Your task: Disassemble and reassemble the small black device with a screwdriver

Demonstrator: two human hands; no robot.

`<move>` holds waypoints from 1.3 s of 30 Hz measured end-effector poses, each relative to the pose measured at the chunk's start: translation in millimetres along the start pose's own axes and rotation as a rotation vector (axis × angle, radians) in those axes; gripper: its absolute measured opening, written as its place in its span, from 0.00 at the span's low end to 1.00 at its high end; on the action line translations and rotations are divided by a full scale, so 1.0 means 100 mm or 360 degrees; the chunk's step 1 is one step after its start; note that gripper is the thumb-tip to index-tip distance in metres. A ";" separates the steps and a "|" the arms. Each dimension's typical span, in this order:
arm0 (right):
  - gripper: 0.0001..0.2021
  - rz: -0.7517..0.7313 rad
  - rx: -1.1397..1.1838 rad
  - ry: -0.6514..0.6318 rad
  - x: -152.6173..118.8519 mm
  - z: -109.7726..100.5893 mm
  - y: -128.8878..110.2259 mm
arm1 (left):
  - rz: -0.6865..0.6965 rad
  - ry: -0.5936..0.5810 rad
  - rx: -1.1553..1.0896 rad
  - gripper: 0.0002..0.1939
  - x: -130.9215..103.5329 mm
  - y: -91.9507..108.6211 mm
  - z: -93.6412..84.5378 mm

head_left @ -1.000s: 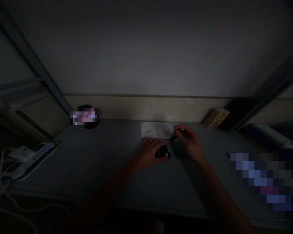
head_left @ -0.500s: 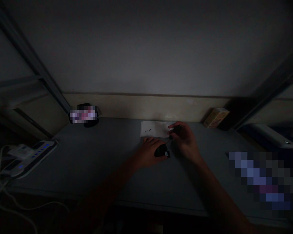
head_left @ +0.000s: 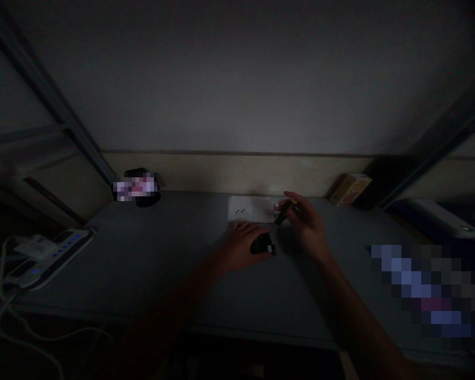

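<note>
My left hand (head_left: 243, 247) is wrapped round a small dark object (head_left: 262, 244) with a tiny white label, held on the grey table. My right hand (head_left: 306, 224) grips a screwdriver (head_left: 282, 215) with a dark green handle and a bit of yellow at its top. The thin shaft slants down to the dark object; its tip is too dim to make out. Just behind my hands lies a white sheet (head_left: 245, 209) with several small dark dots or pieces on its left part.
A power strip (head_left: 59, 258) with white cables lies at the left of the table (head_left: 142, 264). A phone (head_left: 135, 186) on a dark stand is at the back left. At the back right stands a small box (head_left: 350, 190); a blurred patterned item (head_left: 415, 290) lies at the right.
My right hand has shifted slightly right and turned, so more of the screwdriver's handle shows. My left hand and the dark object have hardly moved.
</note>
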State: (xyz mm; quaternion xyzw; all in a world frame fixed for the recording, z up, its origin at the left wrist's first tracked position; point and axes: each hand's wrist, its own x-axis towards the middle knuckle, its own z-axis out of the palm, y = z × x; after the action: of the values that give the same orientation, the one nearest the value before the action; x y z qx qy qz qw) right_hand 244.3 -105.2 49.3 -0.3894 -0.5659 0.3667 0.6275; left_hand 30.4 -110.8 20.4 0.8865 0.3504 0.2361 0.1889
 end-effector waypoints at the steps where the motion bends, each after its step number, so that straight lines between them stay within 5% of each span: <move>1: 0.16 0.0021 0.0059 -0.0047 0.00 0.00 -0.01 | 0.0009 0.0003 -0.0006 0.26 0.00 0.01 -0.01; 4: 0.15 0.0076 0.0088 -0.0140 -0.01 0.02 -0.03 | 0.0022 0.0008 -0.0005 0.27 0.00 0.01 -0.02; 9: 0.14 0.0006 -0.0093 0.0008 -0.02 0.04 -0.04 | 0.0015 0.0002 0.0026 0.29 0.00 0.01 -0.01; 15: 0.10 0.0037 0.0207 -0.0263 0.01 -0.08 -0.05 | 0.0034 -0.0012 0.0058 0.26 0.01 -0.01 0.01; 22: 0.06 0.0044 -0.0145 0.0048 0.02 -0.09 -0.09 | 0.0023 0.0010 0.0043 0.26 0.01 -0.03 0.03; 26: 0.15 0.0050 0.0008 -0.0039 0.02 -0.09 -0.07 | 0.0041 0.0011 0.0030 0.26 0.01 -0.03 0.02; 30: 0.11 0.0042 0.0081 -0.0094 0.01 -0.04 -0.03 | 0.0040 0.0011 0.0036 0.25 0.02 -0.02 0.01; 35: 0.08 -0.0038 -0.0238 0.0081 0.00 -0.01 -0.03 | 0.0014 -0.0012 0.0037 0.25 0.02 -0.01 0.01; 39: 0.13 0.0032 -0.0109 -0.0019 0.01 -0.06 -0.05 | 0.0027 0.0009 0.0029 0.25 0.02 0.00 0.00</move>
State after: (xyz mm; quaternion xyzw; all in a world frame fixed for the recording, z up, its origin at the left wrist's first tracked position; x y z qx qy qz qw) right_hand 250.9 -106.8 53.7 -0.4141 -0.5778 0.3557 0.6068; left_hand 31.8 -110.0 20.7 0.8904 0.3455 0.2370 0.1777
